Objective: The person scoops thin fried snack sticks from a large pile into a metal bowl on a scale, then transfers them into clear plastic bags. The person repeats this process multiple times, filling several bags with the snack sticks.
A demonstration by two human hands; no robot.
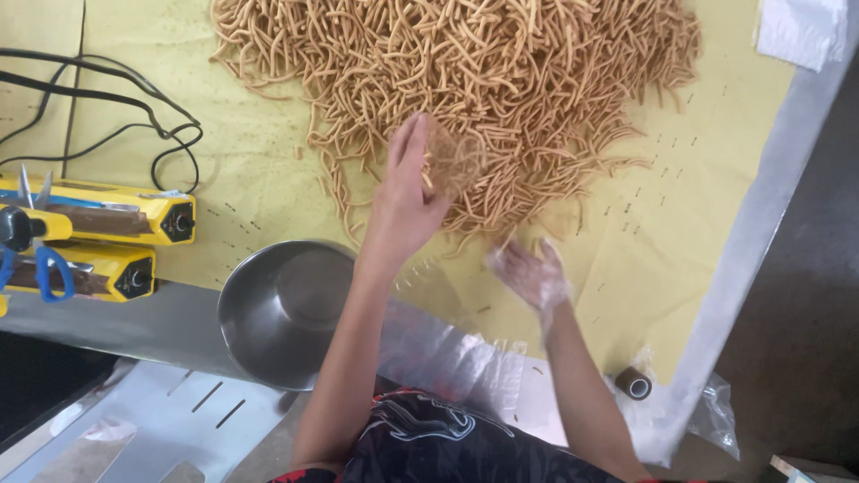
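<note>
Your left hand (407, 201) holds a clear bag (452, 161) against the fried sticks (465, 80); gloved right hand (530, 273) spreads wide; steel bowl (286, 309) empty.

Soft, even daylight fills the scene, bright on the yellow paper (268, 192) and washing the white cloth (801, 31) at the top right nearly blank. Shadows stay faint. The steel bowl (286, 313) carries a dull sheen. The right hand (530, 273) smears with motion blur; the far right floor falls dim.
</note>
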